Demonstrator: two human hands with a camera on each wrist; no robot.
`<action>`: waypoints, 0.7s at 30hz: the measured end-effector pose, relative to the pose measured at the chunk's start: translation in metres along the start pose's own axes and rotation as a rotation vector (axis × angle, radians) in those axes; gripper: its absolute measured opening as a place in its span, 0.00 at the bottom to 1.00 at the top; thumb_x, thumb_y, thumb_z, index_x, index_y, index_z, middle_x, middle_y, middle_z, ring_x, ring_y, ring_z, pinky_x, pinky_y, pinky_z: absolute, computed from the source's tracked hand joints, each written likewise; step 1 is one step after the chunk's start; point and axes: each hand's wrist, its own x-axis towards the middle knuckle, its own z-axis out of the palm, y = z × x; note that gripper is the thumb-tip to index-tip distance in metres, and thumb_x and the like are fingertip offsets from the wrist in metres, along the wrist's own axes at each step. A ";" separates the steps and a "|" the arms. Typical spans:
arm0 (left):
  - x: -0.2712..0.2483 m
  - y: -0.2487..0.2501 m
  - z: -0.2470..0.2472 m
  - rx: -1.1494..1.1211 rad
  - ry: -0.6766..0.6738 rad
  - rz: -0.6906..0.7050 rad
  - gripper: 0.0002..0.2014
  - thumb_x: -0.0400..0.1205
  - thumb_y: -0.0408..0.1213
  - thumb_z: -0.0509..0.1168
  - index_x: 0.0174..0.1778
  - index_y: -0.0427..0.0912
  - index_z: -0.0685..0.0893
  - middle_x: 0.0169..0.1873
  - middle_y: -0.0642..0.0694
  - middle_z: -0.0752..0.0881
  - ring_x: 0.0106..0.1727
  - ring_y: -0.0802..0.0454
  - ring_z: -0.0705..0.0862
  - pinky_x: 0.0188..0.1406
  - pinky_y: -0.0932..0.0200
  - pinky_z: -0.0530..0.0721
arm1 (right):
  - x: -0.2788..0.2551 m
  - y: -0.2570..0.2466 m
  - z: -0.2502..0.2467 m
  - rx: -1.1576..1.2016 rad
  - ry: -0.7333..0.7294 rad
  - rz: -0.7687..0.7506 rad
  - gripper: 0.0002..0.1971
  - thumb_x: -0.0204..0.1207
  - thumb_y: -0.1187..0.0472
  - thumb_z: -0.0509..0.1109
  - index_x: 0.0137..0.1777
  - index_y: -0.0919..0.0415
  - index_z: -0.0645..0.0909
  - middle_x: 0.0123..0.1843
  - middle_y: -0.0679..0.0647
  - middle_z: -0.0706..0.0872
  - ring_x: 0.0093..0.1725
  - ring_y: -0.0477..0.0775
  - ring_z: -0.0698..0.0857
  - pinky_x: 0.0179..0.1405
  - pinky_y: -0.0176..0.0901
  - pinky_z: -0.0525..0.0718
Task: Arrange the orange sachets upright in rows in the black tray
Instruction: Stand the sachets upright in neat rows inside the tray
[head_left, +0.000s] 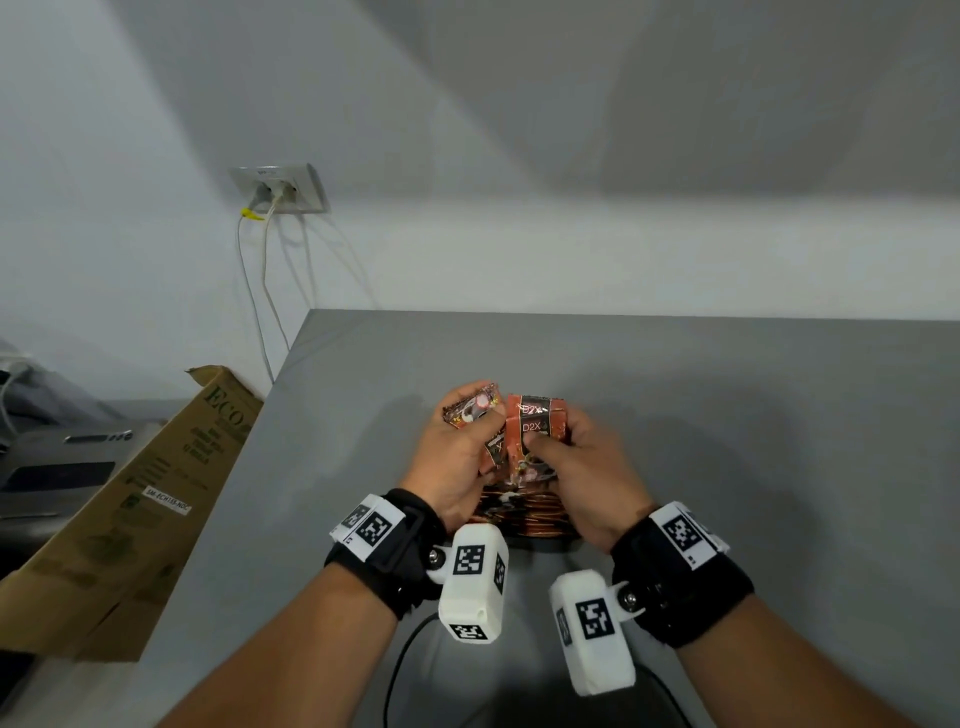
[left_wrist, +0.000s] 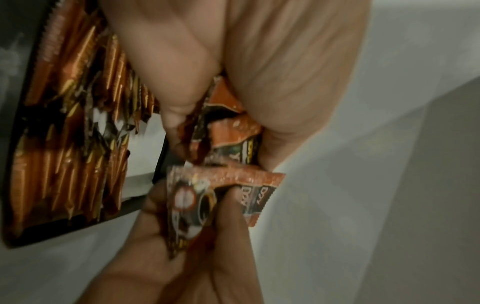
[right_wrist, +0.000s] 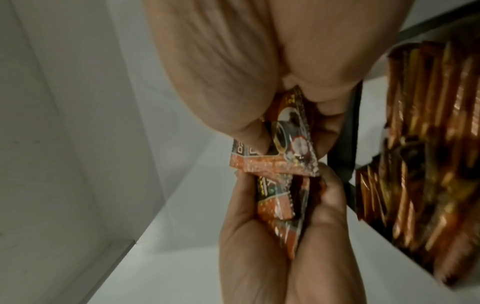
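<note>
**Both hands on loose sachets above a part-filled tray**

Grey worktop, against a pale wall. One wall socket above its far-left corner, two cables hanging from it. One brown cardboard box leans off the worktop's left edge.

One black tray near the front edge, mostly hidden under the hands in the head view. Wrist views show it holding two rows of orange sachets standing on edge, packed close. Too many and too blurred for a firm count; well over a dozen, probably. A bare stretch of tray floor shows at the far end of the rows.

Two hands, each with a black wrist strap and a white tagged camera block, held together just above the tray's far end.

Left hand: fingers curled round a small bunch of loose sachets, fanned and tilted left. Three seem visible in the right wrist view, though overlap makes this uncertain.

Right hand: thumb and fingers pinching a second bunch, near upright, "D2X" print facing the camera. Two printed faces can be made out, one behind the other.

The two bunches touch at their inner edges. No loose sachets lie on the worktop.
</note>
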 end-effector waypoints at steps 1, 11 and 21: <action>-0.001 0.003 -0.003 0.022 -0.023 -0.032 0.20 0.78 0.31 0.72 0.66 0.40 0.82 0.51 0.35 0.89 0.43 0.42 0.89 0.35 0.52 0.87 | 0.000 -0.005 -0.002 -0.035 -0.011 -0.013 0.14 0.82 0.72 0.67 0.53 0.53 0.87 0.49 0.55 0.94 0.49 0.56 0.93 0.53 0.55 0.88; 0.000 0.026 -0.016 0.217 -0.070 -0.006 0.24 0.71 0.11 0.67 0.60 0.35 0.84 0.52 0.30 0.89 0.44 0.37 0.90 0.35 0.51 0.89 | 0.013 -0.033 -0.025 -0.030 0.102 -0.049 0.09 0.85 0.65 0.65 0.54 0.55 0.87 0.44 0.51 0.94 0.44 0.51 0.92 0.46 0.47 0.86; -0.014 -0.005 0.006 -0.111 -0.080 -0.080 0.18 0.73 0.20 0.64 0.59 0.32 0.85 0.46 0.31 0.87 0.40 0.41 0.88 0.37 0.51 0.89 | 0.006 -0.010 0.005 0.122 0.147 0.020 0.13 0.86 0.64 0.63 0.50 0.56 0.90 0.50 0.60 0.94 0.49 0.61 0.92 0.55 0.56 0.88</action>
